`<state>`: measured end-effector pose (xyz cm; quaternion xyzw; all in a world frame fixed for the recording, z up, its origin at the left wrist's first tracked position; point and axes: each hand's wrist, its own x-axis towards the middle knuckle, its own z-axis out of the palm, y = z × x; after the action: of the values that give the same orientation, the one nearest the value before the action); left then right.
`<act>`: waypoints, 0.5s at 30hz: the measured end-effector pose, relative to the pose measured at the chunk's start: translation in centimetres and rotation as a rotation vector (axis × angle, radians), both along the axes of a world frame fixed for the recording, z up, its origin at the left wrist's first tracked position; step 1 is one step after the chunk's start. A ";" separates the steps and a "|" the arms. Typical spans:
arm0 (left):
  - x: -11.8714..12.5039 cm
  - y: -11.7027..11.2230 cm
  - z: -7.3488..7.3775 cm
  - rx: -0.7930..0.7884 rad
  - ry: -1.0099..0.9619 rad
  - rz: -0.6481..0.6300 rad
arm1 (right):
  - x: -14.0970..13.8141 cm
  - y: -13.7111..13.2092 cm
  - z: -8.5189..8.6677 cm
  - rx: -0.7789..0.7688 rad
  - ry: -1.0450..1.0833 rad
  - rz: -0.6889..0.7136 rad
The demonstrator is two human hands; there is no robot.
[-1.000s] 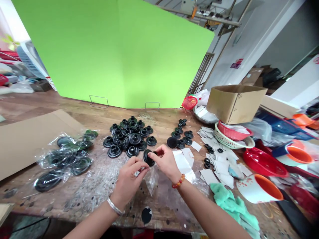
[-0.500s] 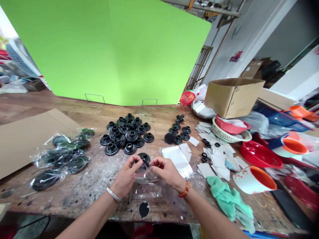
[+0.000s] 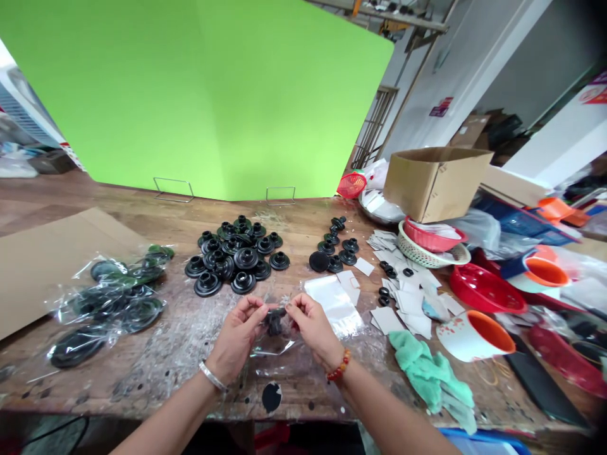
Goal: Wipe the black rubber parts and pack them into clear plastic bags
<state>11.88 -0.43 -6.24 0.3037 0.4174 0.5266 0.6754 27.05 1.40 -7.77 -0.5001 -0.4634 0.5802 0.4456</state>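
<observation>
Over the middle of the table, my left hand [image 3: 237, 338] pinches one side of a clear plastic bag [image 3: 279, 346]. Opposite it, my right hand [image 3: 315, 332] closes its thumb and fingertips on the other side. A black round part [image 3: 275, 323] shows between my fingers, apparently inside the bag; its lower portion is blurred by the film. Beyond my left hand lies a pile of black flanged discs [image 3: 246, 258] with raised hubs. Flat clear bags [image 3: 334, 303] rest just past my right hand.
Bagged black discs [image 3: 111, 294] lie at left by a cardboard sheet [image 3: 28, 265]. White cards [image 3: 412, 300], small black rings [image 3: 384, 296], a green cloth [image 3: 434, 373] and an orange-lined container [image 3: 474, 335] are at right. A green board [image 3: 213, 101] stands behind.
My hands have tilted and the black part now sits lower between my fingers, with the bag's film around it. The whole view has shifted slightly.
</observation>
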 end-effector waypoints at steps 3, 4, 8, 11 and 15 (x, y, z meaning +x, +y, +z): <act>-0.3 -0.2 0.2 0.055 0.110 0.000 | -0.4 -0.4 0.3 -0.127 0.151 0.009; -0.4 -0.3 0.3 0.081 0.153 -0.008 | -0.5 -0.4 0.5 -0.159 0.198 0.023; -0.7 -0.3 0.4 0.172 0.296 0.022 | -0.3 -0.5 1.1 -0.181 0.339 0.078; -1.2 -0.1 0.2 0.125 0.277 0.066 | -0.2 -0.4 1.2 -0.037 0.265 0.082; -2.6 -0.1 0.9 0.099 0.310 -0.165 | -0.2 -0.5 1.2 0.128 0.047 0.096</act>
<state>9.24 -0.55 -5.34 0.4471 0.4637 0.4362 0.6283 26.86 0.93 -6.61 -0.4339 -0.5128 0.5815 0.4590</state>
